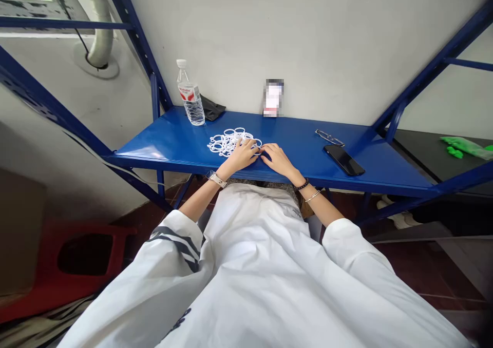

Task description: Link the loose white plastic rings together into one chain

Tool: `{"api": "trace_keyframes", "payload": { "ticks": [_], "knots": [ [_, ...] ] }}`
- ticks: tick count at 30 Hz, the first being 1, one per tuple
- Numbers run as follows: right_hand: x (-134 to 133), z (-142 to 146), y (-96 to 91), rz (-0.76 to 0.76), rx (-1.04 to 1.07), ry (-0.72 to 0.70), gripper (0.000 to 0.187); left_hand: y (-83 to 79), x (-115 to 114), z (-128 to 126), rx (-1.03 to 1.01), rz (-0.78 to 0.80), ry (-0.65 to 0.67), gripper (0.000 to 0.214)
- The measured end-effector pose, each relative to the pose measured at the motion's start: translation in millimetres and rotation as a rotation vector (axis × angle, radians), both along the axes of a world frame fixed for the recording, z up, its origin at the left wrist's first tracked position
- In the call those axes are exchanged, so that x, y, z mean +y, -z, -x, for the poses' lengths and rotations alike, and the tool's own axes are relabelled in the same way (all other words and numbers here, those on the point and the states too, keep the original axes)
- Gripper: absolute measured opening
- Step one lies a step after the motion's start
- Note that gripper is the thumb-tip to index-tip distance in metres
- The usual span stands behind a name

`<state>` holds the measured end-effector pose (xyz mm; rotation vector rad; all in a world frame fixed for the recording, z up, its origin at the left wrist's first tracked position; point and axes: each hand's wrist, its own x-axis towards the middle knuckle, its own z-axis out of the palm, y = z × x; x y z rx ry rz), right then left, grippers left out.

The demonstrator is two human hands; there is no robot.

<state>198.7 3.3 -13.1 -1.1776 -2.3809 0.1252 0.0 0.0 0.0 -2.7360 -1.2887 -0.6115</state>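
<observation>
A heap of several white plastic rings [228, 139] lies on the blue metal shelf [165, 145]. My left hand [242, 154] rests on the right edge of the heap, fingers curled onto the rings. My right hand [276, 157] lies just beside it on the shelf, its fingertips meeting the left hand's at a ring. Both hands look pinched together at that spot; what exactly sits between the fingers is too small to make out. A watch is on my left wrist, bracelets on my right.
A water bottle [190, 95] and a black pouch [211, 108] stand at the back left. A small card [273, 98] leans on the wall. Glasses [329, 138] and a black phone [344, 159] lie right. A red stool [77, 255] sits below left.
</observation>
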Motion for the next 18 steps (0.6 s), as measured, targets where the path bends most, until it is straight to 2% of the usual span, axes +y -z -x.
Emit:
{"api": "trace_keyframes", "payload": {
  "ticks": [7, 18],
  "knots": [
    [-5.4, 0.9, -0.7, -0.024, -0.011, 0.089, 0.016, 3.8, 3.1, -2.5, -0.085, 0.023, -0.043, 0.028],
    [-3.6, 1.1, -0.8, -0.062, 0.032, 0.166, 0.01, 2.5, 0.1, -5.9, -0.021, -0.008, -0.089, 0.043]
  ]
}}
